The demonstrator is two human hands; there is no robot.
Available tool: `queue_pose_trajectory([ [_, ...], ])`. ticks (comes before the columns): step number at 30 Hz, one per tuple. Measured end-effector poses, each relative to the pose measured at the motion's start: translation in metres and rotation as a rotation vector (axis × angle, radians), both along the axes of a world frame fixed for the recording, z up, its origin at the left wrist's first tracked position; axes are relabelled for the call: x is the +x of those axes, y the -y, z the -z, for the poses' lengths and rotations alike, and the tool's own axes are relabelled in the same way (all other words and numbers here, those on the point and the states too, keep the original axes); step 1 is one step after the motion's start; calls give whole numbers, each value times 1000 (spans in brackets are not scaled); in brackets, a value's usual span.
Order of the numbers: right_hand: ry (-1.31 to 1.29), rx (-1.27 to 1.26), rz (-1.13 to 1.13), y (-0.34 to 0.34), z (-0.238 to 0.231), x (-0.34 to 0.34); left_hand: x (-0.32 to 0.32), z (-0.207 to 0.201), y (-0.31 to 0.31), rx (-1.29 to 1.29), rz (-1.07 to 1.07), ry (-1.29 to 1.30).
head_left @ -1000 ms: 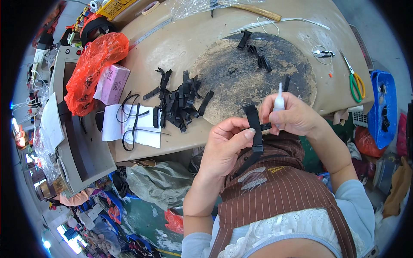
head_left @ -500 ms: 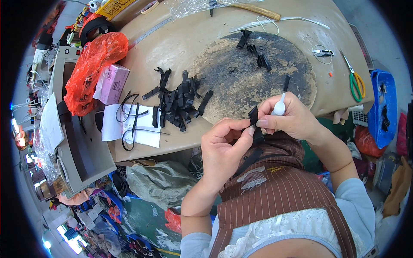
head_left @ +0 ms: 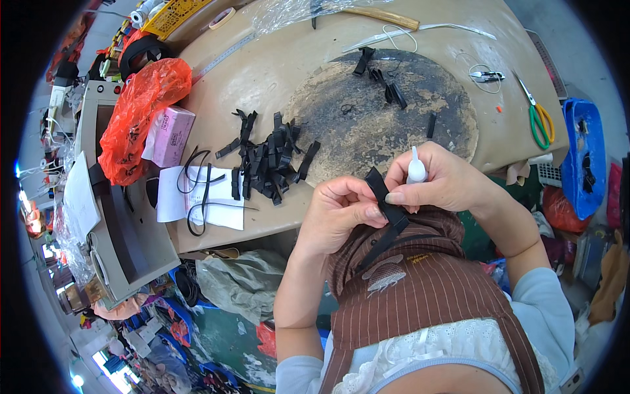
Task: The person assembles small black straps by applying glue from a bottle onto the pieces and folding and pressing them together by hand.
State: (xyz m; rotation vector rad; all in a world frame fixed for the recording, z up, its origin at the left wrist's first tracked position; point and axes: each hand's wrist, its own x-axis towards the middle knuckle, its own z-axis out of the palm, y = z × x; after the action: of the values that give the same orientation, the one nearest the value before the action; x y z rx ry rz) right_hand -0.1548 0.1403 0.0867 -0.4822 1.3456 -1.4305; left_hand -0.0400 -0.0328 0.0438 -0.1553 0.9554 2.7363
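Between my two hands, above my lap, is a black ribbon bow (head_left: pixel 392 211) with a long tail hanging down over the brown apron. My left hand (head_left: pixel 333 215) pinches its left edge between thumb and fingers. My right hand (head_left: pixel 449 180) is closed round a small white nozzle bottle (head_left: pixel 417 171), tip pointing up, while its thumb and fingertip pinch the bow's right edge. Most of the bottle is hidden in the palm. Left of my hands, a heap of black ribbon bows (head_left: pixel 270 157) lies on the table.
Beyond my hands a worn round board (head_left: pixel 328 98) carries more bows (head_left: pixel 394 92) and a short black strip (head_left: pixel 431 125). Scissors (head_left: pixel 537 118) and small snips (head_left: pixel 487 77) lie to the right. At left are paper with black cord (head_left: pixel 226 213), a tissue box (head_left: pixel 174 136) and a red plastic bag (head_left: pixel 141 121).
The bow has turned in my fingers, and more of its face and tail shows. My left hand has shifted slightly left; the bottle's nozzle now points more upright.
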Motion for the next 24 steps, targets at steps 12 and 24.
queue_pose_trajectory([
  [12,-227,19,26,-8,-1,-4,2,-24,-22,-853,-240,-54],
  [24,-622,-106,62,-30,-23,18,15,-22,-31,-506,-553,-76],
])
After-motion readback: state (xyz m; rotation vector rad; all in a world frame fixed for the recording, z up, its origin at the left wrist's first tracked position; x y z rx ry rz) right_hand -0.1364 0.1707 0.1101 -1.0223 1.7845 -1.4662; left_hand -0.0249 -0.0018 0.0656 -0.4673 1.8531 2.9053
